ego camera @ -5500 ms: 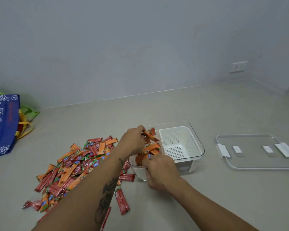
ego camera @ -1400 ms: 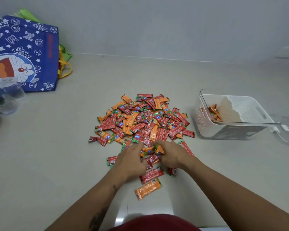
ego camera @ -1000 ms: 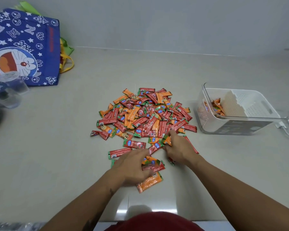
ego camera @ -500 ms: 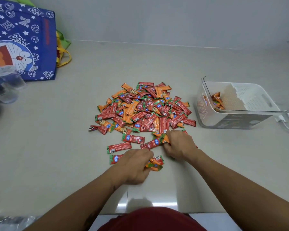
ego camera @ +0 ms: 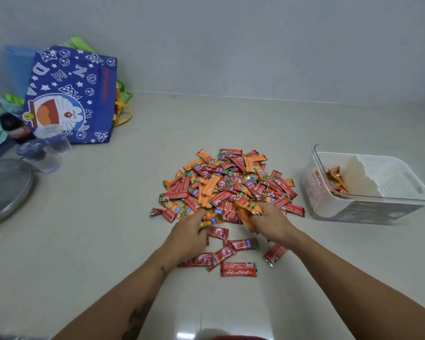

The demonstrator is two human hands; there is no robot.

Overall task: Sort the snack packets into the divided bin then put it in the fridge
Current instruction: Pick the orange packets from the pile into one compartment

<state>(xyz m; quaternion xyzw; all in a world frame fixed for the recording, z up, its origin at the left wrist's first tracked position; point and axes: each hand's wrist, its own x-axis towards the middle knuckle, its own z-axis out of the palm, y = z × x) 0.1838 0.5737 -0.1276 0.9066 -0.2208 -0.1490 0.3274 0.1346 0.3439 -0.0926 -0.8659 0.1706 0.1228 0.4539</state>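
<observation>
While a few red packets lie loose nearest the person, the left hand curls around orange packets and the right hand clutches an orange bunch — both at the pile's near edge. Farther right, apart from the pile, stands the divided bin, some orange packets in its left compartment. Beyond — a blue bag against the wall.

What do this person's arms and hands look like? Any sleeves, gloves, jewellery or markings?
Both forearms are bare, with no sleeves showing in the frame. The left hand and right hand wear no gloves, and no rings, watch or bracelets are visible. The left forearm carries dark tattoo markings: a small one near the wrist and a larger one further up. No marking is visible on the right forearm.
</observation>
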